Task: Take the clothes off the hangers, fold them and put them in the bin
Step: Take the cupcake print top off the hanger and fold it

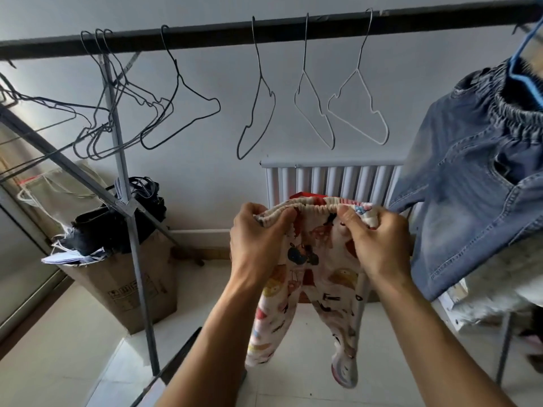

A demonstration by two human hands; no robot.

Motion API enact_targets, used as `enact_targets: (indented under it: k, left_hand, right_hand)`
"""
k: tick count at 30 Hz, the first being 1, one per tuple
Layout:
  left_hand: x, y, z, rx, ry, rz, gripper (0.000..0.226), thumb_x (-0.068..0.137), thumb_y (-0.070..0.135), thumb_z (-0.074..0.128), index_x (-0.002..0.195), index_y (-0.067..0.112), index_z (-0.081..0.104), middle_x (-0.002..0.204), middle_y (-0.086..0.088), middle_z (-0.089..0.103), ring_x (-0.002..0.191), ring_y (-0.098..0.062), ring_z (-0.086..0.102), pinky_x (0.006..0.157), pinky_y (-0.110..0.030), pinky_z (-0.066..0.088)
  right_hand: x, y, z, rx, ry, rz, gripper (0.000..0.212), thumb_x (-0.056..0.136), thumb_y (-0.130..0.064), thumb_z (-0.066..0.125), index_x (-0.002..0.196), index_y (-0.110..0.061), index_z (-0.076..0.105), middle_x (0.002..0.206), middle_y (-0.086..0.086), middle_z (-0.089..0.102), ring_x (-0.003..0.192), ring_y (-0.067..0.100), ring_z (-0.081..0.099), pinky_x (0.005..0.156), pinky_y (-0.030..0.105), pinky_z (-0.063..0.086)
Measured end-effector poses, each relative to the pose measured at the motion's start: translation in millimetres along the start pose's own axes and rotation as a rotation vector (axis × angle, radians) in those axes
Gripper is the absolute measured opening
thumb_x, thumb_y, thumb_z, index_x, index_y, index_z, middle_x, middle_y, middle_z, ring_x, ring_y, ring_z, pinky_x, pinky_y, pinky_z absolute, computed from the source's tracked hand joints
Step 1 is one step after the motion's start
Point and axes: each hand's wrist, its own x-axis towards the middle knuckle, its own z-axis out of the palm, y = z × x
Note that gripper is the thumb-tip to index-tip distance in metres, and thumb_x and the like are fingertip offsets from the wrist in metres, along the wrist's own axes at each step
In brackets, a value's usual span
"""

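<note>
Two hands, left [255, 239] and right [374, 242], gripping soft printed trousers [308, 277] by ruched elastic waistband, legs dangling

a home laundry corner: dark metal clothes rail [205, 36] hung with bare wire hangers [357, 70], white ribbed radiator [338, 183], pale tiled floor [58, 348], brown cardboard box [132, 283].

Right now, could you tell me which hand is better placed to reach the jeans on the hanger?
Probably the right hand: it grips the trousers at the waistband, close beside the jeans, while the left hand is farther away.
</note>
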Motion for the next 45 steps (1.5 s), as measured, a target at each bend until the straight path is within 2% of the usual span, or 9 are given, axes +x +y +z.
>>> enact_targets:
  k: [9, 14, 18, 21, 27, 34, 38, 42, 45]
  left_hand:
    - [-30.4, 25.2, 19.6, -0.294, -0.221, 0.065, 0.028, 0.092, 0.043, 0.062, 0.104, 0.018, 0.061, 0.093, -0.001, 0.073, 0.087, -0.013, 0.072, 0.075, -0.034, 0.061]
    - [-31.6, 32.2, 4.7, -0.406, -0.458, 0.099, 0.041, 0.102, 0.04, 0.039, 0.117, 0.012, 0.065, 0.109, -0.011, 0.068, 0.095, -0.013, 0.07, 0.071, -0.021, 0.057]
    - [-17.1, 14.8, -10.0, 0.002, -0.224, 0.23, 0.052, 0.085, 0.038, 0.071, 0.132, 0.028, 0.053, 0.127, 0.001, 0.045, 0.113, -0.01, 0.05, 0.083, -0.019, 0.051]
    - [-6.7, 4.1, -21.0, -0.057, -0.424, 0.08, 0.078, 0.075, 0.037, 0.079, 0.142, 0.025, 0.041, 0.136, 0.004, 0.048, 0.122, -0.012, 0.049, 0.1, -0.031, 0.047]
    - [5.4, 11.6, -31.9, -0.113, -0.674, 0.107, 0.03, 0.084, 0.026, 0.069, 0.107, 0.006, 0.068, 0.098, -0.004, 0.075, 0.089, -0.02, 0.073, 0.076, -0.031, 0.058]
    - [7.6, 37.6, -30.0, -0.381, -0.539, 0.039, 0.021, 0.086, 0.034, 0.063, 0.075, 0.019, 0.074, 0.083, -0.004, 0.074, 0.078, -0.023, 0.071, 0.067, -0.033, 0.059]
    - [14.8, 46.7, -36.4, -0.466, -0.463, -0.095, 0.026, 0.089, 0.036, 0.063, 0.088, 0.011, 0.071, 0.088, -0.012, 0.075, 0.077, -0.026, 0.073, 0.07, -0.038, 0.061]
    - [18.0, 38.7, -47.4, -0.611, -0.559, -0.233, 0.052, 0.083, 0.044, 0.063, 0.116, 0.004, 0.066, 0.109, -0.02, 0.072, 0.094, -0.033, 0.071, 0.079, -0.041, 0.06]
    - [10.7, 15.3, -55.9, -0.721, -0.777, -0.227, 0.075, 0.066, 0.058, 0.078, 0.122, 0.01, 0.068, 0.122, -0.019, 0.067, 0.109, -0.034, 0.067, 0.084, -0.041, 0.057]
  right_hand:
    - [-20.7, -13.2, 23.7, 0.359, -0.282, 0.079, 0.032, 0.092, -0.045, 0.052, 0.101, -0.018, 0.067, 0.082, -0.002, 0.072, 0.075, 0.002, 0.07, 0.063, 0.017, 0.055]
    - [-10.4, -7.6, 22.6, 0.367, -0.347, 0.15, 0.044, 0.08, -0.034, 0.076, 0.117, -0.019, 0.06, 0.102, 0.0, 0.072, 0.093, 0.015, 0.071, 0.082, 0.036, 0.058]
    - [-1.4, -7.9, 12.3, 0.494, -0.278, 0.186, 0.013, 0.083, -0.021, 0.069, 0.096, -0.019, 0.072, 0.092, 0.006, 0.074, 0.092, 0.027, 0.07, 0.089, 0.052, 0.055]
    - [9.8, -8.2, 5.1, 0.585, -0.341, 0.225, 0.012, 0.07, -0.022, 0.062, 0.076, -0.019, 0.073, 0.084, 0.012, 0.069, 0.092, 0.036, 0.063, 0.093, 0.055, 0.047]
    - [25.2, -13.8, -10.4, 0.73, -0.529, 0.329, 0.035, 0.093, -0.02, 0.048, 0.066, -0.016, 0.07, 0.068, 0.007, 0.071, 0.062, 0.021, 0.066, 0.061, 0.03, 0.053]
    - [10.3, 15.6, -26.7, 0.568, -0.795, 0.277, 0.061, 0.073, -0.056, 0.074, 0.114, -0.012, 0.066, 0.109, 0.018, 0.071, 0.1, 0.035, 0.069, 0.08, 0.047, 0.057]
    - [-16.6, 31.3, -23.6, 0.461, -0.844, 0.278, 0.044, 0.058, -0.041, 0.087, 0.089, -0.013, 0.075, 0.09, 0.01, 0.075, 0.092, 0.031, 0.07, 0.081, 0.04, 0.056]
    - [-20.7, 22.0, -14.3, 0.612, -0.763, 0.338, 0.063, 0.063, -0.045, 0.088, 0.101, 0.002, 0.068, 0.108, 0.049, 0.053, 0.082, 0.068, 0.043, 0.081, 0.052, 0.038]
    - [-10.9, 6.3, -11.5, 0.777, -0.68, 0.373, 0.041, 0.076, -0.029, 0.08, 0.098, 0.003, 0.068, 0.11, 0.048, 0.053, 0.082, 0.054, 0.044, 0.075, 0.049, 0.04]
